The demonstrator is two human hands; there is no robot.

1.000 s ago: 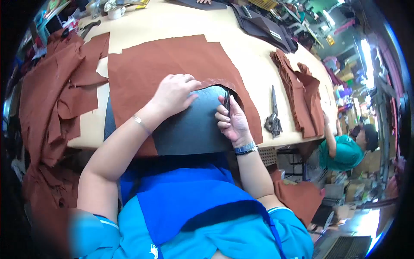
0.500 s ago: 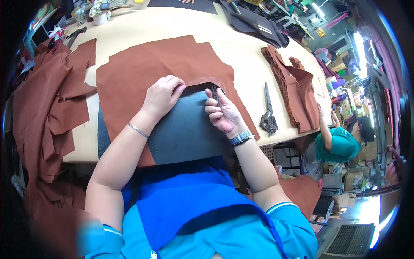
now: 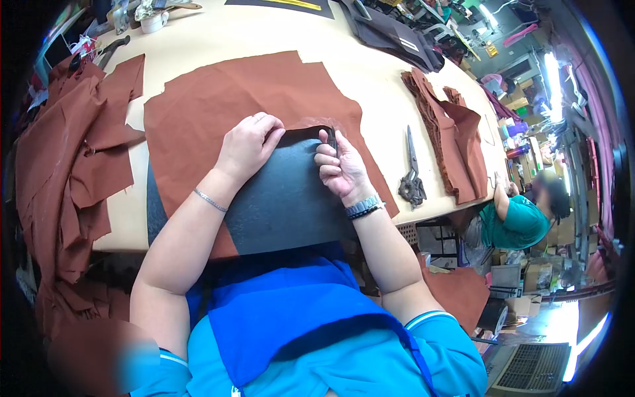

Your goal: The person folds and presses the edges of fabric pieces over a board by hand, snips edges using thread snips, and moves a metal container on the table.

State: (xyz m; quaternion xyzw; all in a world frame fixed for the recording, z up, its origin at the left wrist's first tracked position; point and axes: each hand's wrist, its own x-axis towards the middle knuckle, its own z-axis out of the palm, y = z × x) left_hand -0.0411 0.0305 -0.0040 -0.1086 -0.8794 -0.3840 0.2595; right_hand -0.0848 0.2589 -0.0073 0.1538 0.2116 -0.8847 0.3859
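A large reddish-brown sheet (image 3: 245,86) lies on the table, partly over a dark sheet (image 3: 291,192) at the near edge. My left hand (image 3: 250,142) is closed, thumb against fingers, pinching the dark edge strip (image 3: 301,134) where the two sheets meet. My right hand (image 3: 340,165) is wrapped round a small dark tool (image 3: 333,139), held upright at the right end of that strip. Only part of the tool shows between the fingers. Large scissors (image 3: 411,169) rest on the table to the right of my right hand.
Crumpled brown material (image 3: 66,159) hangs over the table's left side. Folded brown pieces (image 3: 456,142) lie at the right, near a co-worker (image 3: 512,218) in green. Dark folded pieces (image 3: 390,36) and a white cup (image 3: 153,22) stand toward the far side of the table (image 3: 231,33).
My left hand has moved left along the edge and closed from a looser, spread pose. My right hand has shifted slightly relative to the sheet's edge. The hand at the far edge is gone from view.
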